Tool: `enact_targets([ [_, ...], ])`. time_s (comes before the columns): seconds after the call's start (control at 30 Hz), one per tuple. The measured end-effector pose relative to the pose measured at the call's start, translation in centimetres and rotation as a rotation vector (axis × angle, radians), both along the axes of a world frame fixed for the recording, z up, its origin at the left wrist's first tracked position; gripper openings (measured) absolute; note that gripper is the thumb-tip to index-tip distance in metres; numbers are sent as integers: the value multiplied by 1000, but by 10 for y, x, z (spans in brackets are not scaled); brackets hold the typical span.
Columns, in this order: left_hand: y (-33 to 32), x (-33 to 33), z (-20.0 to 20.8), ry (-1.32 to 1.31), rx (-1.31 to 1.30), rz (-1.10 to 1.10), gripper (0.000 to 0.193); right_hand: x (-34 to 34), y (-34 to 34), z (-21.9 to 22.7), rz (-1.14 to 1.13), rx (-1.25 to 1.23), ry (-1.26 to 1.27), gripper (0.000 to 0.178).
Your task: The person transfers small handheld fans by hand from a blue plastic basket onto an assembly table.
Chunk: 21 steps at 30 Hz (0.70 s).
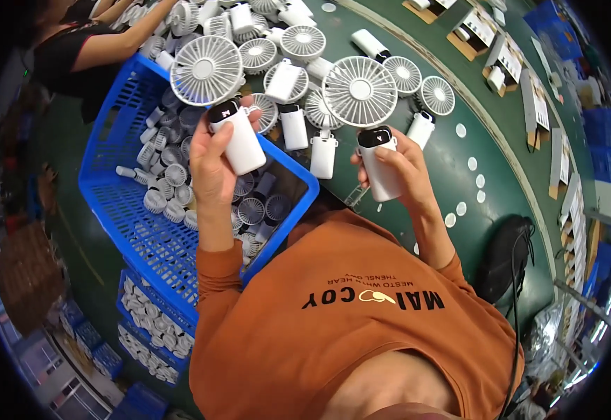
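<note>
In the head view, my left hand (211, 157) grips a white handheld fan (225, 112) above the edge of a blue crate (106, 185) full of fans; my right hand (407, 164) grips a second handheld fan (375, 136), with more fans heaped just beyond both

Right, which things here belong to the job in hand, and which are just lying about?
Likely the job:
White plastic handheld fan, left hand
Second white handheld fan, right hand
Loose white fans on the green table
Blue perforated plastic basket of small fans

Apparently lying about:
Small round white discs
Black item, kind unclear
</note>
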<state>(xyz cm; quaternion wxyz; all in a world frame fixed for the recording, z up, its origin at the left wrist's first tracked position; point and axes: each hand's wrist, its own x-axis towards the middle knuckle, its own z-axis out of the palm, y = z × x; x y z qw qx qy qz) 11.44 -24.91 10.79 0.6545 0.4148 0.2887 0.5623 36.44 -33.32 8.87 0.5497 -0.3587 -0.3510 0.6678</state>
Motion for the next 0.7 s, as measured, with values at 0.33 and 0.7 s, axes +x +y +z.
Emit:
enact_targets([
  [0.33,0,2,-4,5,-21,3,39,3,-2,-2,-13,19,8,27],
  [0.7,-2,0,-5,14,-25,21,40,-2,-3,-3,-30,2,46,29],
])
